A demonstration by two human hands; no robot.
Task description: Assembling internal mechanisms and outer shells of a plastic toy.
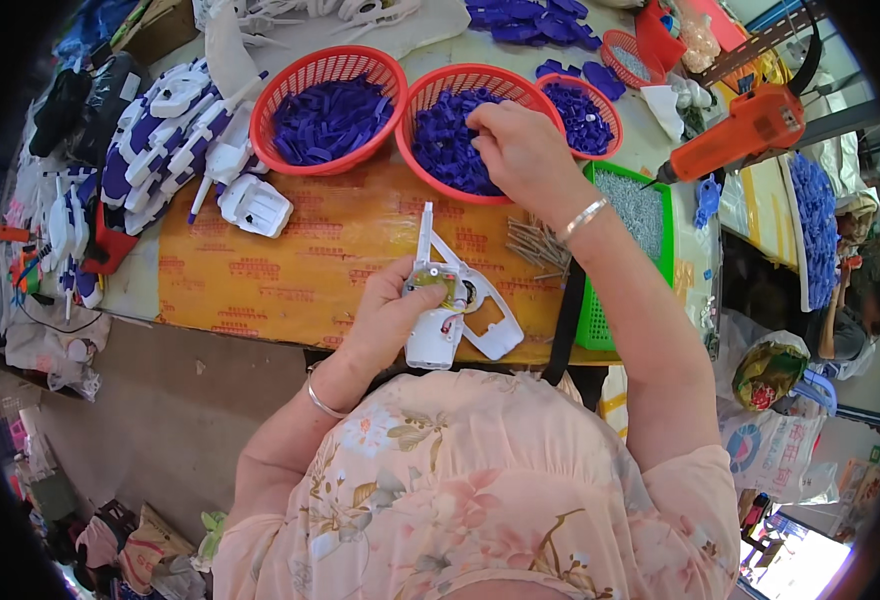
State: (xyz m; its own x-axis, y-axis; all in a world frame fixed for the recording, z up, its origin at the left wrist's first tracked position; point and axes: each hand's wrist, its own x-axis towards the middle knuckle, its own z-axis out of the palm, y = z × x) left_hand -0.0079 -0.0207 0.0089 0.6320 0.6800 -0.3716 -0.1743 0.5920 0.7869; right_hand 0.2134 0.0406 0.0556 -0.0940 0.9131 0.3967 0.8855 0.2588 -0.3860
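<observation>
My left hand grips a white plastic housing near the table's front edge, its thumb lying over a yellowish board inside it. A white frame-shaped piece slants out from the housing's right side; whether the two are joined I cannot tell. My right hand reaches over the middle red basket, its fingers curled together above small purple plastic parts. Anything between those fingertips is hidden. Just below that hand lie several thin metal rods.
Another red basket of purple strips stands left, a smaller one right. A green tray holds small metal pieces, under an orange electric screwdriver. White-and-purple assemblies are piled left, near a loose white shell.
</observation>
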